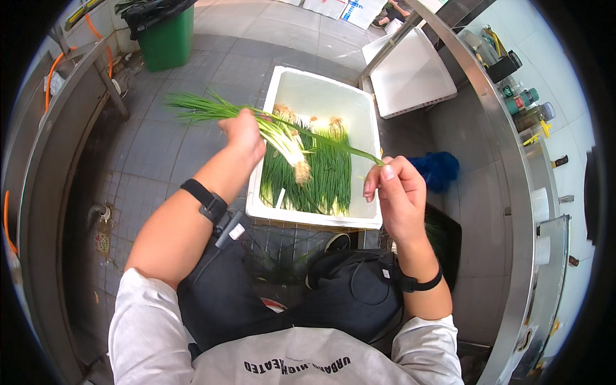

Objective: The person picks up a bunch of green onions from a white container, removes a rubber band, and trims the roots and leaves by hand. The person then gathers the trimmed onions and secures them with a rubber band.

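Note:
My left hand point(244, 134) is closed round a bunch of green onions point(281, 139), its green tops pointing left and its white, rooted ends hanging over the box. Between the thumb and fingers of my right hand point(399, 190) is the end of one long green leaf point(337, 146), which stretches across from the bunch. Below both hands stands a white foam box point(315, 221). More green onions point(332, 168) lie in it, roots towards the far side, along with a small white strip point(281, 198).
A green bin point(166, 43) with a black liner stands at the upper left. A foam lid or tray point(409, 77) leans beyond the box, and a blue plastic bag point(437, 171) lies right of it. Metal counters flank both sides. Part of another person point(391, 13) shows at the top.

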A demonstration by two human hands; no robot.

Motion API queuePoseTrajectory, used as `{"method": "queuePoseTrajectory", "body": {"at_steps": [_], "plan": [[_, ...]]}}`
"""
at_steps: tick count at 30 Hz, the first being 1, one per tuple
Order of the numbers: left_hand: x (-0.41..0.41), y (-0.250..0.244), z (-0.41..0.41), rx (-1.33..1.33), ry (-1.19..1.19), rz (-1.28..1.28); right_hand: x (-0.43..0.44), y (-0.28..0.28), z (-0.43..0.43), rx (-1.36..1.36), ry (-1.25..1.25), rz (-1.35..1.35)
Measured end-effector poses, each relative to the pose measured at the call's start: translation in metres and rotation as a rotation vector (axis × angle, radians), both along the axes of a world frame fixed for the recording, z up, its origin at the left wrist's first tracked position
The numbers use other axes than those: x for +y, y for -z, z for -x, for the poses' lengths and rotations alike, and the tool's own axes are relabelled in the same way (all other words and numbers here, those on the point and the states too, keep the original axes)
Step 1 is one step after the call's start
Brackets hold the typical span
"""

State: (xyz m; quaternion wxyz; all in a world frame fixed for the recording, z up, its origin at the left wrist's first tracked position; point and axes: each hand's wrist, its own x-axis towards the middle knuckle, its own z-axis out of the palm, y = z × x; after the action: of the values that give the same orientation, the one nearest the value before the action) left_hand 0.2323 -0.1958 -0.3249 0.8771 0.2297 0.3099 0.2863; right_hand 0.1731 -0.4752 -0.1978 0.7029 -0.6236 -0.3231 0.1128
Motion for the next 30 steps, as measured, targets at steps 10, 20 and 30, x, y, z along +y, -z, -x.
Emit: {"method": "queuePoseTrajectory", "body": {"at_steps": [10, 20, 30], "plan": [[0.036, -0.016, 0.013, -0.096, -0.007, -0.285, -0.053, -0.034, 0.001, -0.165, 0.093, 0.021], [0.034, -0.035, 0.025, -0.284, 0.066, -0.219, -0.031, -0.034, 0.028, -0.324, -0.390, 0.623], [-0.024, -0.096, 0.065, -0.359, 0.259, -0.300, 0.032, 0.010, 0.032, -0.435, 0.018, 0.978]]}}
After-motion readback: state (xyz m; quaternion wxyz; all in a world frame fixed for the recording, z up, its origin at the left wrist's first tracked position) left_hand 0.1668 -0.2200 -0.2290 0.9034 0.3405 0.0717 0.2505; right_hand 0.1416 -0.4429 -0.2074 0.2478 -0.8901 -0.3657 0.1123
